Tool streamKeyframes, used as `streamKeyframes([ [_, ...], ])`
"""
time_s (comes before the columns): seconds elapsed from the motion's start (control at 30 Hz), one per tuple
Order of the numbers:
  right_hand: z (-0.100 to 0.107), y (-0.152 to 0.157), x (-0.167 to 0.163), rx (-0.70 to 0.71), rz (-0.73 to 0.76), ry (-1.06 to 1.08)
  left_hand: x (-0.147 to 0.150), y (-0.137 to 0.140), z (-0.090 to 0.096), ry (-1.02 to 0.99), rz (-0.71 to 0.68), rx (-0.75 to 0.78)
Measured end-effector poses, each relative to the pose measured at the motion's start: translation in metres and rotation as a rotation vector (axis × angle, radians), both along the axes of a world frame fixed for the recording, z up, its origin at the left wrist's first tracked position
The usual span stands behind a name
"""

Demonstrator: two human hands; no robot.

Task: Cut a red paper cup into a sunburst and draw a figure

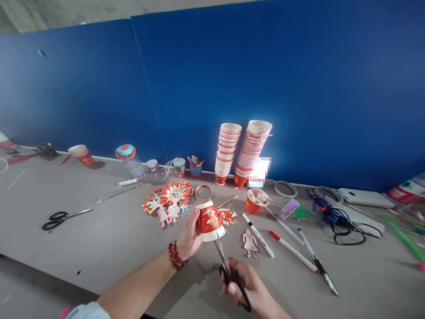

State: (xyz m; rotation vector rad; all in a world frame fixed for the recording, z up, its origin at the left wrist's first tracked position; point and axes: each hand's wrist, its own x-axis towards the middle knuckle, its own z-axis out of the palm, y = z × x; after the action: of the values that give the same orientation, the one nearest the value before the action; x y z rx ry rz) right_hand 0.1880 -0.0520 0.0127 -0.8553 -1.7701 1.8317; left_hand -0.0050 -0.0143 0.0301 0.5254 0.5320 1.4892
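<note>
My left hand [191, 235], with a red bead bracelet at the wrist, is wrapped round the side of a red paper cup [210, 218] with gold print. The cup is upside down, its white rim facing down toward me. In my right hand [244, 281] are black-handled scissors [222, 252], fingers through the loops. Their blades point up at the cup's rim, slightly apart, one in front of the wall. Left of the cup lie paper dolls [172, 201] with orange fringed heads. A paper doll body [250, 243] lies to the right.
Two tall stacks of paper cups [227, 150] lean by the blue partition [199, 79]. An orange cup of scraps [256, 201], a black marker [259, 235], a red marker [294, 251] and a glue gun [332, 215] are on the right. Other scissors [66, 218] lie left on the grey table [109, 248].
</note>
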Motion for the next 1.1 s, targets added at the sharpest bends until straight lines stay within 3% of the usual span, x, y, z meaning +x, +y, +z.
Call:
streamKeyframes([
  [0.17,-0.002,-0.005,-0.003,0.02,-0.049,0.007,0.006,-0.003,0.002,0.007,-0.025,0.008],
  [0.57,0.003,-0.006,-0.007,-0.015,-0.04,0.019,0.012,-0.006,-0.007,0.162,0.093,-0.018],
  [1.1,-0.001,-0.007,-0.007,0.015,-0.067,-0.018,0.013,-0.008,-0.006,0.098,-0.004,-0.055],
])
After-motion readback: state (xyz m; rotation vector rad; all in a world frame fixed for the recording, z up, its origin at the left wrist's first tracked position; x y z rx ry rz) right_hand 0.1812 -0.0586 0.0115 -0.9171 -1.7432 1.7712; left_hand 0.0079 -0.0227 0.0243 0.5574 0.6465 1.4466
